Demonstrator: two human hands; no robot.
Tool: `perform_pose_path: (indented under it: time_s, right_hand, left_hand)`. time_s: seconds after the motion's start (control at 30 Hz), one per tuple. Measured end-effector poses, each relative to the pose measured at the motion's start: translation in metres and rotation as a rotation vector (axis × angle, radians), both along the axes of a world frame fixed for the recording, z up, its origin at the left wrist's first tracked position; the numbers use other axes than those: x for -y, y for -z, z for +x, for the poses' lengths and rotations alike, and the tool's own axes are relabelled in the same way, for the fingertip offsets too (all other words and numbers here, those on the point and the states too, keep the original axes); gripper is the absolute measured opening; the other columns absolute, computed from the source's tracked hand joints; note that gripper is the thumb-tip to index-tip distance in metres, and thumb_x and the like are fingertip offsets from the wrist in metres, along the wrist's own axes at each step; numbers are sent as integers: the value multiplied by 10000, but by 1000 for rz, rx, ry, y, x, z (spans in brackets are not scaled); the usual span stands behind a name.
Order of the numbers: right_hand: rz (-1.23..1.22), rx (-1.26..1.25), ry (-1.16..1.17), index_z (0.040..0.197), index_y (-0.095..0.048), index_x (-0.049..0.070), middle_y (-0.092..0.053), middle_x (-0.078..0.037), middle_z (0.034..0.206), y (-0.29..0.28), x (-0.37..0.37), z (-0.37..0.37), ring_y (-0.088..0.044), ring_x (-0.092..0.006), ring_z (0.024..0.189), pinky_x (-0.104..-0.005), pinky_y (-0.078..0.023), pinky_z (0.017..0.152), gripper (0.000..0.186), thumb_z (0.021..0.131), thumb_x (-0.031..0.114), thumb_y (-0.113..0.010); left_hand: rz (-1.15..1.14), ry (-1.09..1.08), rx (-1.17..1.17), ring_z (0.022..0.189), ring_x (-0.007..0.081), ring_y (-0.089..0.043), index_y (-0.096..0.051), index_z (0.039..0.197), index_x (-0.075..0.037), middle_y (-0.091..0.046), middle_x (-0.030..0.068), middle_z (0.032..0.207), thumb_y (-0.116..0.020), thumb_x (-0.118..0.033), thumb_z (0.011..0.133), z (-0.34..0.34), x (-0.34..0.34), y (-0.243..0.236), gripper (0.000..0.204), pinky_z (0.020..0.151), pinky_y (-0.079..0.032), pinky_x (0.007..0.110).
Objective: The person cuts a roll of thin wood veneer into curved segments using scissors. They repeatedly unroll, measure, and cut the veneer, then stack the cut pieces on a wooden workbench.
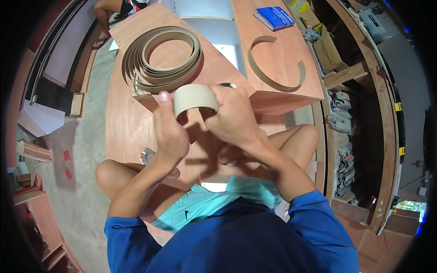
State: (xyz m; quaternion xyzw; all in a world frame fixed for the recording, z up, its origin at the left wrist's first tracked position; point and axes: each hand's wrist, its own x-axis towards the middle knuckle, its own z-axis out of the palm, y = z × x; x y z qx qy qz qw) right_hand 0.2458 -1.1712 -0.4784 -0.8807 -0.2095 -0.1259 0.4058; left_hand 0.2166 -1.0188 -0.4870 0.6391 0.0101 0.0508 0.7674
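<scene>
Between my two hands a wide beige band (195, 96) is bent into an arch, its outer face up. Whether it is a strip of edge banding or part of a tape roll I cannot tell. My left hand (169, 129) grips its left side, thumb up along the edge. My right hand (234, 116) is closed on its right side, fingers curled. Just beyond them a large loose coil of beige edge banding (195, 59) lies on a plywood panel (218, 59). Behind my right hand a small dark, shiny object (227, 85) is partly hidden.
A curved loose strip (268, 81) and a blue booklet (275, 18) lie on the right-hand panel. Shelves with boxes (328, 50) and wrapped hardware (339, 111) line the right. Another person's leg (104, 20) shows at the far left. My bent knees flank the plywood.
</scene>
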Motion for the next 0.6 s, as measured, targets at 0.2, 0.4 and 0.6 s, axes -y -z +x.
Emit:
perform_pose_path:
  time_s: [0.2, 0.4, 0.6]
  right_hand:
    - [99, -106, 51, 746, -631, -22, -628, -253, 641, 0, -5, -1, -642, -450, 612, -501, -517, 601, 82, 683, 24, -655]
    - [125, -109, 0, 723, -621, -47, -627, -287, 682, -30, -11, 8, -639, -475, 659, -520, -511, 652, 85, 714, 27, -661]
    - [-161, -104, 7, 826, -678, -31, -641, -260, 721, -35, 12, 8, -632, -455, 714, -496, -507, 688, 147, 704, 48, -701]
  left_hand:
    - [84, 35, -88, 679, 83, -371, -562, 858, -95, -429, -30, 733, -237, -578, 1113, -2, -2, -1, 636, 612, -327, 278]
    - [104, 319, -42, 764, 111, -401, -557, 1020, -51, -477, -13, 888, -196, -457, 1140, -25, 10, 61, 557, 722, -393, 271]
    - [122, 236, 106, 756, 123, -479, -599, 1075, -1, -547, 40, 827, -276, -368, 1130, 8, -12, 27, 492, 697, -401, 305]
